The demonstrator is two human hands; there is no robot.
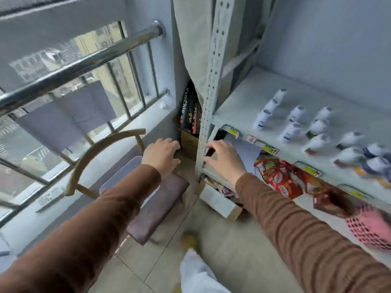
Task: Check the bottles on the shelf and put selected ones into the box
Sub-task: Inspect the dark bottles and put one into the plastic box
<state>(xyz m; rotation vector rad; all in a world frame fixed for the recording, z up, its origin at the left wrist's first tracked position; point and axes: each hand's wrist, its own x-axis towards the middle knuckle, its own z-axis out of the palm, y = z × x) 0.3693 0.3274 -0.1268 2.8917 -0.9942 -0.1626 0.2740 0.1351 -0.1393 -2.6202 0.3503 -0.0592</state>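
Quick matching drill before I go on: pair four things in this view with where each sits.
Things:
1. small white bottles with dark caps
2. red snack packets
3. left hand
4. black cartons with white lettering

Places:
A. in the gap between the window wall and the perforated metal shelf post
B. above the purple-cushioned chair
C. on the upper pale shelf board
D. on the shelf below the bottles

Pairs: 1-C, 2-D, 3-B, 4-A
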